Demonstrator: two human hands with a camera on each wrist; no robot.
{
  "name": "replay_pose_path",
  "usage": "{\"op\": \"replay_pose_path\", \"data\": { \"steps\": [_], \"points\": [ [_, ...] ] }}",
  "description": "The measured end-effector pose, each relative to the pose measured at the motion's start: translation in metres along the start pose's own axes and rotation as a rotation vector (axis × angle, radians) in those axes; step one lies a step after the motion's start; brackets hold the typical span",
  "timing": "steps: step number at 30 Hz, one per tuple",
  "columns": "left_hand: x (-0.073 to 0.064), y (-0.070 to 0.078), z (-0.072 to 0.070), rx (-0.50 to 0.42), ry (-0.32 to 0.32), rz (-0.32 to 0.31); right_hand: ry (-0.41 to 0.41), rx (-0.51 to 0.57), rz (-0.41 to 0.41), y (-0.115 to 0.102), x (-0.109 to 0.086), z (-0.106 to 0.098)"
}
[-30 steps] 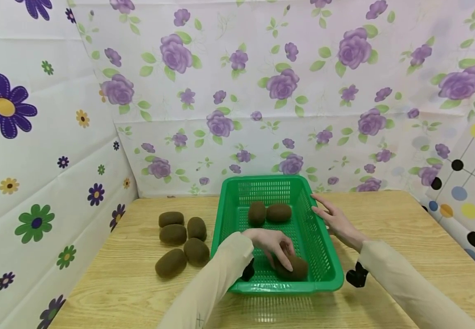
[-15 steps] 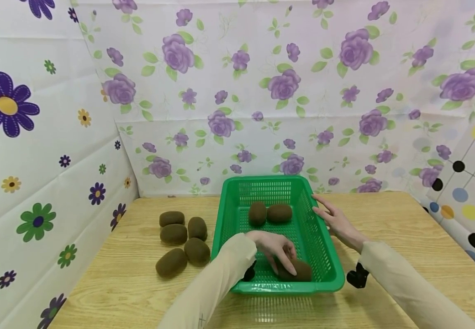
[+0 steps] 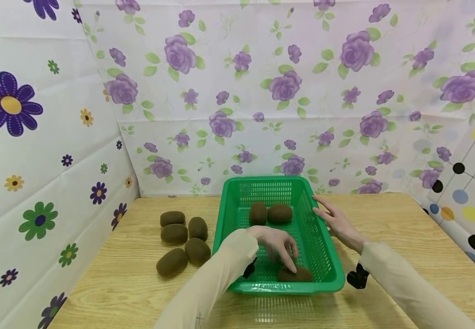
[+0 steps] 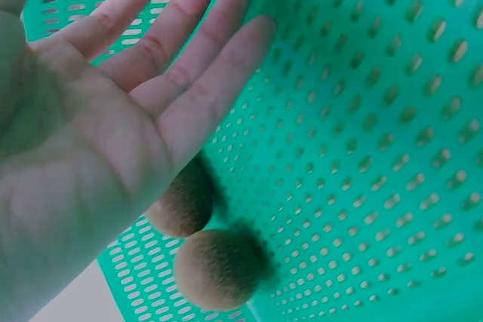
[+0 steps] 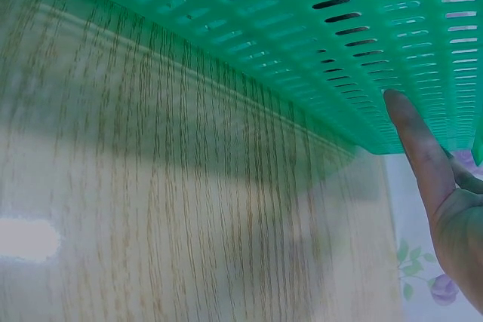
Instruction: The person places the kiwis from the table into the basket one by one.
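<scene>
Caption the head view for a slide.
Left hand inside a green basket of three kiwis, right hand at its side, five more kiwis on the table.

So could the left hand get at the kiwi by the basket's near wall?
Probably yes: the left hand is inside the green basket, one of its fingers over that kiwi, and nothing visibly blocks it.

Green basket [image 3: 272, 287] sits upright; brown kiwi [image 3: 303, 275] lies inside.

Work spot screened on three sides; whether in a home, workshop or lab cannot be determined. Evidence: wood-grain table [image 3: 406, 224] beneath the right hand [image 3: 338, 224]; rose-print sheet [image 3: 254, 91] beyond that hand; daisy-print sheet [image 3: 52, 178] well left of the left hand [image 3: 276, 242]; dotted sheet [image 3: 467, 187] to the right hand's right.
</scene>
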State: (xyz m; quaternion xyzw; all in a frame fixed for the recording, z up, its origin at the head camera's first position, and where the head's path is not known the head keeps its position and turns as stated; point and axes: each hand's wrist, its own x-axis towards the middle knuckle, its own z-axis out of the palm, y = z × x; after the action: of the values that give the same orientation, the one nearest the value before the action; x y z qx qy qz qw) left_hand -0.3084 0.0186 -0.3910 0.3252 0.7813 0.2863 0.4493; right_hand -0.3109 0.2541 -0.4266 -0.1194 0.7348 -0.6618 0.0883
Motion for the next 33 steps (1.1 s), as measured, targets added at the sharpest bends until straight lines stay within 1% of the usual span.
{"op": "replay_pose_path", "data": {
  "steps": [6,11,14,18,21,25,28,33],
  "points": [
    [-0.012,0.002,-0.009,0.024,0.014,0.048,0.016,0.0,-0.001,0.003,0.001,-0.001],
    [-0.028,0.003,-0.017,0.011,0.023,0.101,0.023,0.007,0.004,0.003,0.001,-0.001],
    [-0.04,0.006,-0.023,0.027,0.052,0.127,0.024,0.013,0.01,0.003,0.0,-0.001],
    [-0.057,0.008,-0.029,0.067,0.122,0.167,0.017,0.004,0.007,0.003,0.0,-0.001],
    [-0.068,0.005,-0.035,0.071,0.167,0.207,0.016,-0.002,0.009,0.003,0.001,-0.001],
    [-0.079,-0.004,-0.043,0.03,0.186,0.262,0.017,-0.006,0.016,0.004,0.002,-0.001],
    [-0.087,-0.011,-0.049,0.009,0.193,0.284,0.019,-0.012,0.013,0.004,0.002,0.0],
    [-0.106,-0.015,-0.055,0.028,0.241,0.301,0.029,-0.001,0.01,0.003,0.001,0.0]
  ]
}}
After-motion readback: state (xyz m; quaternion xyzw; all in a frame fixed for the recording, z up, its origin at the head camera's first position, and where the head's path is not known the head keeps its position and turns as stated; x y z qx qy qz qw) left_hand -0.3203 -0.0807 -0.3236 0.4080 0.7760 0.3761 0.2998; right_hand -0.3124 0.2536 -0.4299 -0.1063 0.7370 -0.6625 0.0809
